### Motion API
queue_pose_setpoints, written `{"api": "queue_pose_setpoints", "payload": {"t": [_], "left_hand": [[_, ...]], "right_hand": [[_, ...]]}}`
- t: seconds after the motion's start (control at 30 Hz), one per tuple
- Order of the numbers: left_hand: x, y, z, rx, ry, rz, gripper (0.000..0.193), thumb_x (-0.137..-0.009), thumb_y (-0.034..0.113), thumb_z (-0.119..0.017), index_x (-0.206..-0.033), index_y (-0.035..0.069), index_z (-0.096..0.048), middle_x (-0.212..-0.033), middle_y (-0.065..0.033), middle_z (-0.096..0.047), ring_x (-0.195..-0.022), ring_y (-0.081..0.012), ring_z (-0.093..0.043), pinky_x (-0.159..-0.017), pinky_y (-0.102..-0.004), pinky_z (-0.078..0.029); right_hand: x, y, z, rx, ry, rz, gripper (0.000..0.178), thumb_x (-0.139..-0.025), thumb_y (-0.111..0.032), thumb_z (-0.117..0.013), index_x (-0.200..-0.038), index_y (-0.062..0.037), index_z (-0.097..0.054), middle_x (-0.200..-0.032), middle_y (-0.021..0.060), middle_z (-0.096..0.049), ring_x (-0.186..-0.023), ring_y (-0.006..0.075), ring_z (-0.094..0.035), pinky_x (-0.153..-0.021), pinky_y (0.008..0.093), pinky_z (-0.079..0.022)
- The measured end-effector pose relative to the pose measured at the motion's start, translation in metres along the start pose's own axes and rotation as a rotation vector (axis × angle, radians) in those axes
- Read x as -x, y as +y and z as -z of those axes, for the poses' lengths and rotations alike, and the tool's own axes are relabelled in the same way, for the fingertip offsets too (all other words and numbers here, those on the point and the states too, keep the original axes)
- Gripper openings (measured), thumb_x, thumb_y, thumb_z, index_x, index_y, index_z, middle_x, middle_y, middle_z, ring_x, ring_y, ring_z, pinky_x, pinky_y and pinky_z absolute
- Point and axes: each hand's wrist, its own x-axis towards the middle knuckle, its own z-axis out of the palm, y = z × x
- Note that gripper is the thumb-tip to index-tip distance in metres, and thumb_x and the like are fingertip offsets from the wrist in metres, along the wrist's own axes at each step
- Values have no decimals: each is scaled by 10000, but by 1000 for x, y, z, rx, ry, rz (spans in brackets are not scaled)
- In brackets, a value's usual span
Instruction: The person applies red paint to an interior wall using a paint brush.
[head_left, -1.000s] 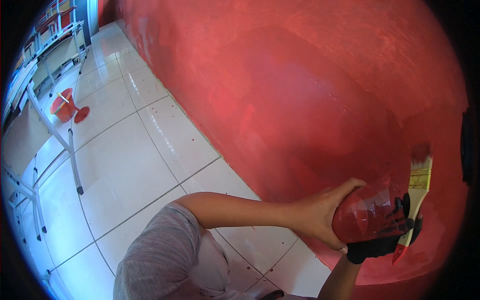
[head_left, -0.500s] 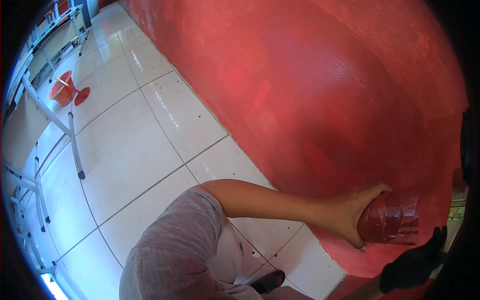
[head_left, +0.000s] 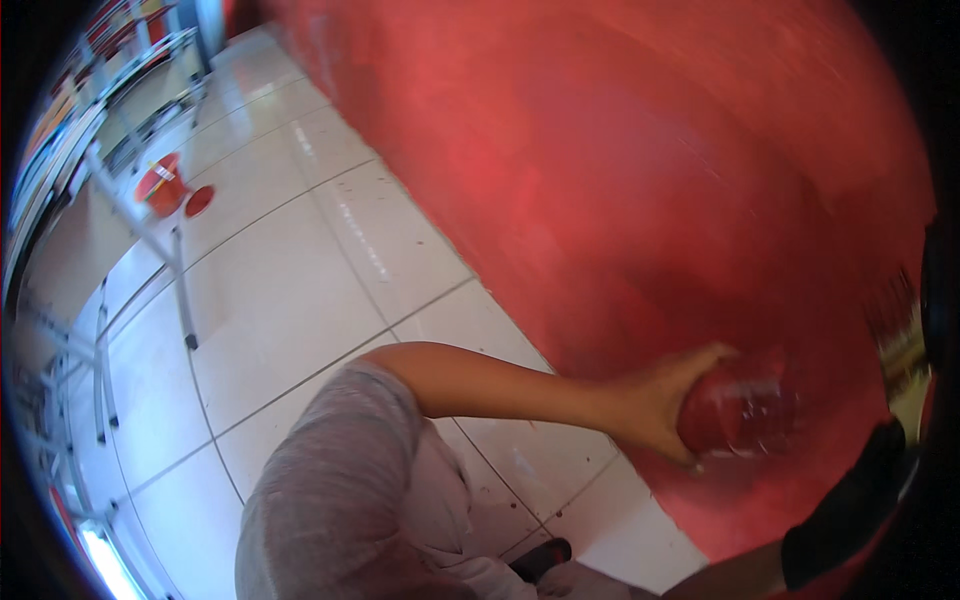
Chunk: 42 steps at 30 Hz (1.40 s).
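Left grip (head_left: 655,405) around red container (head_left: 740,412)

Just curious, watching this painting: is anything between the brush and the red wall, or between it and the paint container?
Nothing visible. The brush, in the gloved right hand, is up against the red wall. The left hand holds the paint container just beside it.

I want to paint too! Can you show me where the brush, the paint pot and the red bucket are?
brush (head_left: 900,345), head view, on its bristles.
paint pot (head_left: 740,412), head view, on its red side, held by the left hand (head_left: 655,405).
red bucket (head_left: 160,183), head view, on its side.
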Motion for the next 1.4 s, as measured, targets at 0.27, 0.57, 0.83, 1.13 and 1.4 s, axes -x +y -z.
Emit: {"api": "queue_pose_setpoints", "payload": {"t": [0.27,0.57,0.83,1.13,1.4], "left_hand": [[-2,-9,-35,-84,15,-8,1071,-507,245,-910,-1356,38,-291,-1271,-149,-451,-1196,-267,-460,-1001,-368,-387],[23,-45,-68,102,-96,132,1058,-546,200,-903,-1379,48,-269,-1323,-127,-410,-1244,-236,-412,-1021,-372,-369],[27,-44,-72,35,-62,194,1078,-559,196,-900,-1386,35,-229,-1328,-129,-401,-1248,-232,-409,-1028,-366,-363],[26,-48,-72,172,-53,248,1074,-557,168,-902,-1383,38,-228,-1329,-121,-403,-1243,-225,-419,-1026,-371,-376],[31,-50,-69,85,-56,245,1092,-524,175,-917,-1380,51,-250,-1324,-116,-413,-1231,-227,-437,-1004,-367,-400]], "right_hand": [[8,27,2,-309,-6,-37,369,-873,11,-532,-1241,-17,-523,-1068,140,-637,-914,225,-637,-775,326,-516],[9,39,5,-379,-221,305,404,-821,93,-522,-1213,-3,-541,-1131,178,-598,-806,227,-646,-585,264,-520],[7,37,8,-50,-200,486,265,-900,-11,-509,-1157,30,-556,-1054,148,-608,-756,189,-621,-568,257,-468],[14,-20,-5,-997,-520,-528,250,-842,-75,-614,-1056,44,-567,-897,98,-617,-713,159,-610,-567,257,-455],[20,-37,-22,-949,-622,-373,225,-819,-73,-642,-1011,27,-580,-860,91,-633,-712,155,-628,-591,260,-485]]}}
